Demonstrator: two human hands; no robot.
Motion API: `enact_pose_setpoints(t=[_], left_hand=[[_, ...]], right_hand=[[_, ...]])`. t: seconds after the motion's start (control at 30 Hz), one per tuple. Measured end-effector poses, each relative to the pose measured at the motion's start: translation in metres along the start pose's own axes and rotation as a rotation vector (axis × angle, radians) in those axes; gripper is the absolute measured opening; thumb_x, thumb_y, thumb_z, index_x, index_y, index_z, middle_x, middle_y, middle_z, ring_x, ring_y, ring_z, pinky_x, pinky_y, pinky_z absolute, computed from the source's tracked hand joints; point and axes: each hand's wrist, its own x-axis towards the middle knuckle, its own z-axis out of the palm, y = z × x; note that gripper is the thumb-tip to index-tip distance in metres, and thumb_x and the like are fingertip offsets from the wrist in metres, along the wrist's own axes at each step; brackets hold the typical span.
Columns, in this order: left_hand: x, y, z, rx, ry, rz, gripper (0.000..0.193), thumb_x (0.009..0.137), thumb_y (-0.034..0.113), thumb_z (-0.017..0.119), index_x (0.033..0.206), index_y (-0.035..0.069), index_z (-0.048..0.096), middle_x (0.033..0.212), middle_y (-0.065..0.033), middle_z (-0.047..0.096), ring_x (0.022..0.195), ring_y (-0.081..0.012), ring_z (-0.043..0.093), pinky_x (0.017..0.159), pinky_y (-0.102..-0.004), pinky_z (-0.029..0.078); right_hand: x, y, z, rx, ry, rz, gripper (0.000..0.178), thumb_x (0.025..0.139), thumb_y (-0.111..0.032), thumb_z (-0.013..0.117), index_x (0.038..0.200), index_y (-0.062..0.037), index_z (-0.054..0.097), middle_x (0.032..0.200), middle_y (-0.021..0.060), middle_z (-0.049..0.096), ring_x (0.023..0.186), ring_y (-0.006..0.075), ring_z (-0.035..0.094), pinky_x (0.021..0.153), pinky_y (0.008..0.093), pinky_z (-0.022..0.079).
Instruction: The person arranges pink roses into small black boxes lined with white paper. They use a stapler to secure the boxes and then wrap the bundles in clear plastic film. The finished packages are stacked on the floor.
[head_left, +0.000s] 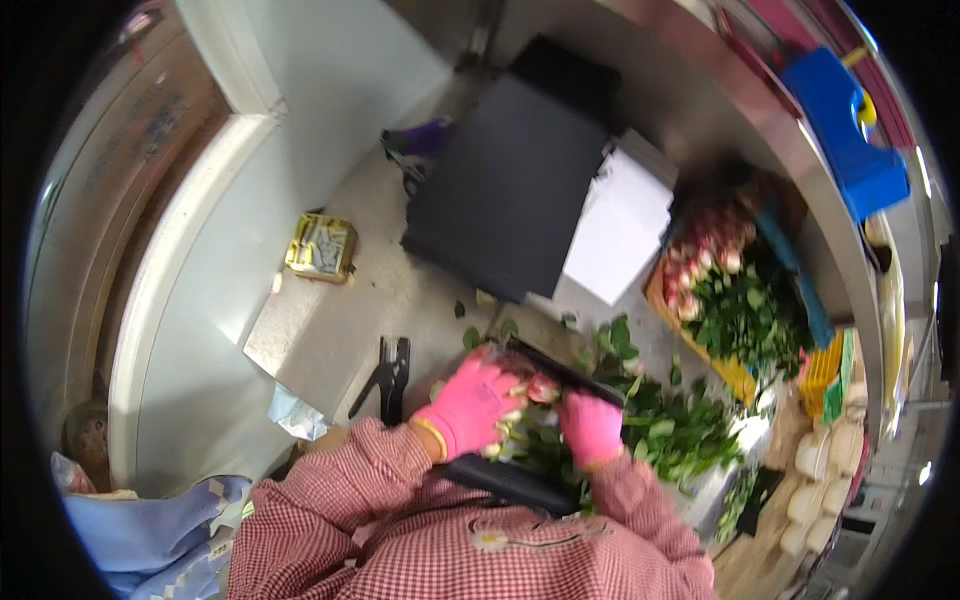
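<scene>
My left hand, in a pink glove, lies over pale and red rose heads with its fingers stretched out. The roses lie between the raised far edge of a black sheet and its near edge, which shows close to my body. Their leafy stems spread to the right. My right hand, gloved in pink too, is closed at the sheet's far edge, beside the stems. Its fingertips are partly hidden. A black stapler-like hand tool rests left of the roses.
Beyond my hands lie a stack of black sheets and white sheets. A yellow box of small metal pieces sits at the left. More roses fill a crate at the right. A blue tape dispenser stands on the raised metal ledge.
</scene>
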Motion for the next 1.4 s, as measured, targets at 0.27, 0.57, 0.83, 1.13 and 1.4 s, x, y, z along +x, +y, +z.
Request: enact_pose_setpoints(t=[0.27, 0.57, 0.83, 1.13, 1.4], left_hand=[[-0.003, -0.003, 0.005, -0.009, 0.017, -0.008, 0.063, 0.075, 0.043, 0.068, 0.131, 0.019, 0.057, 0.13, -0.0044, 0.053, 0.129, -0.0265, 0.042, 0.117, -0.055, 0.017], [-0.007, -0.004, 0.01, -0.102, -0.003, -0.06, 0.049, 0.072, 0.045, 0.071, 0.115, 0.021, 0.065, 0.123, -0.0051, 0.053, 0.128, -0.03, 0.042, 0.115, -0.0559, 0.021], [0.004, -0.004, -0.013, 0.051, -0.062, 0.054, 0.037, 0.079, 0.042, 0.065, 0.101, 0.013, 0.069, 0.123, -0.012, 0.055, 0.126, -0.0312, 0.045, 0.113, -0.0517, 0.026], [0.021, -0.034, -0.025, 0.041, -0.244, 0.226, 0.054, 0.081, 0.013, 0.059, 0.133, 0.029, 0.058, 0.146, -0.0119, 0.043, 0.136, -0.0316, 0.038, 0.111, -0.0435, 0.032], [0.018, -0.038, -0.013, 0.044, -0.179, 0.242, 0.049, 0.084, 0.014, 0.058, 0.13, 0.03, 0.06, 0.145, -0.0109, 0.044, 0.135, -0.0319, 0.039, 0.111, -0.0436, 0.034]], right_hand=[[0.003, -0.021, -0.035, 0.113, 0.307, -0.102, 0.022, 0.084, -0.03, 0.067, 0.097, -0.0128, 0.063, 0.076, 0.0081, 0.064, 0.068, 0.0294, 0.065, 0.058, 0.0423, 0.051], [0.043, -0.032, 0.04, -0.036, 0.23, -0.025, 0.021, 0.088, -0.015, 0.052, 0.104, -0.0067, 0.062, 0.089, 0.0132, 0.07, 0.076, 0.0316, 0.069, 0.069, 0.0427, 0.056], [0.067, -0.054, 0.005, 0.053, -0.243, 0.173, 0.031, 0.092, -0.017, 0.051, 0.114, -0.0082, 0.07, 0.113, 0.0151, 0.07, 0.102, 0.0335, 0.069, 0.075, 0.054, 0.056], [-0.021, -0.02, -0.031, 0.464, -0.158, -0.262, 0.031, 0.084, -0.034, 0.065, 0.107, -0.0135, 0.064, 0.094, 0.0123, 0.064, 0.086, 0.0338, 0.065, 0.075, 0.0445, 0.052], [-0.019, -0.032, 0.033, 0.299, 0.106, -0.398, 0.015, 0.081, -0.024, 0.063, 0.088, -0.0115, 0.057, 0.081, 0.008, 0.059, 0.071, 0.0278, 0.063, 0.06, 0.0408, 0.05]])
